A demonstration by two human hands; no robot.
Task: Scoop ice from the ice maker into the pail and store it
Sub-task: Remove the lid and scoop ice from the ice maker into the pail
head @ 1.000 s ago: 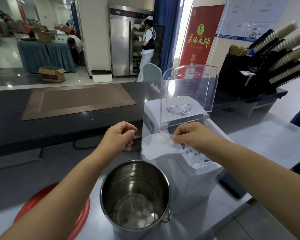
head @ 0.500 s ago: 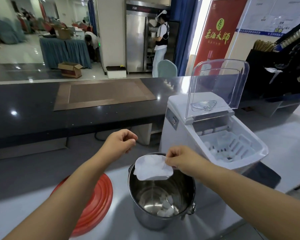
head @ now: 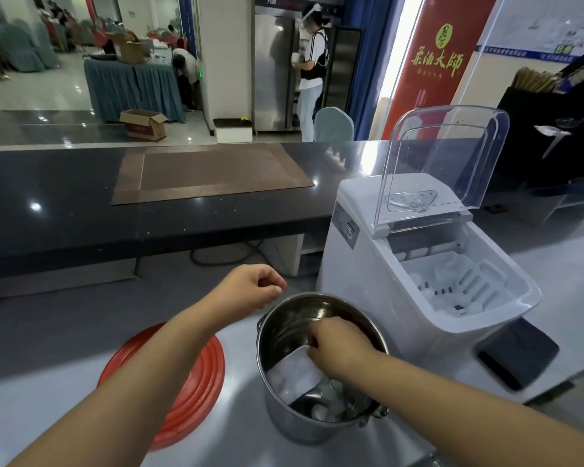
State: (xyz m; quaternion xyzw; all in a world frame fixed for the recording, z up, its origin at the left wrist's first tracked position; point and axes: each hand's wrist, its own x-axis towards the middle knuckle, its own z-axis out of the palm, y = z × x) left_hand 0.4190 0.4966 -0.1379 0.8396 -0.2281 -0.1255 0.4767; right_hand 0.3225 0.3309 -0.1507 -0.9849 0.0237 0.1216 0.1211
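Full scoop (head: 294, 369) tipped inside the pail (head: 312, 431)
The right hand (head: 341, 345) pinches the scoop in its grip, down in the pail near the worktop's (head: 64, 385) front edge, beside the open ice maker (head: 358, 264); the left hand (head: 253, 288) hovers loosely curled, empty. Little ice (head: 321, 411) lies below, so more scooping, the red lid (head: 198, 382) and storing likely remain.
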